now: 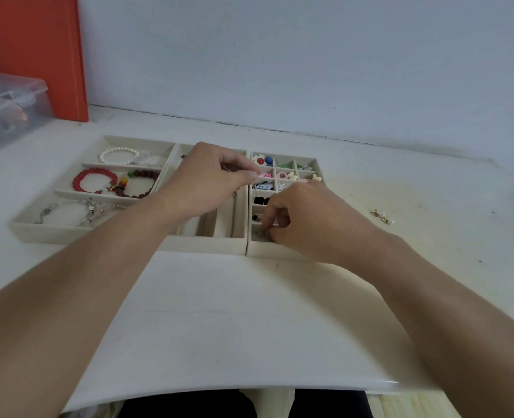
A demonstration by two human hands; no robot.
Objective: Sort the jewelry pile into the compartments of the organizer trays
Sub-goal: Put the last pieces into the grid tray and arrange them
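A: Which step is in hand?
B: A small piece is being set into the grid tray (282, 251)'s nearest compartment by the right hand (307, 218), fingers curled on it; the left hand (207, 179) is pinched over the middle tray (204, 244).
A: What is called for next?
B: Probably the earrings (381, 215) left on the desk (219, 312) to be fetched.

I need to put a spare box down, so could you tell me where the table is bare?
Bare: the wide strip between the trays and the table's near edge, and the band behind them up to the wall. Right of the small-compartment tray lie loose earrings. Crowded: the trays, where both hands work.
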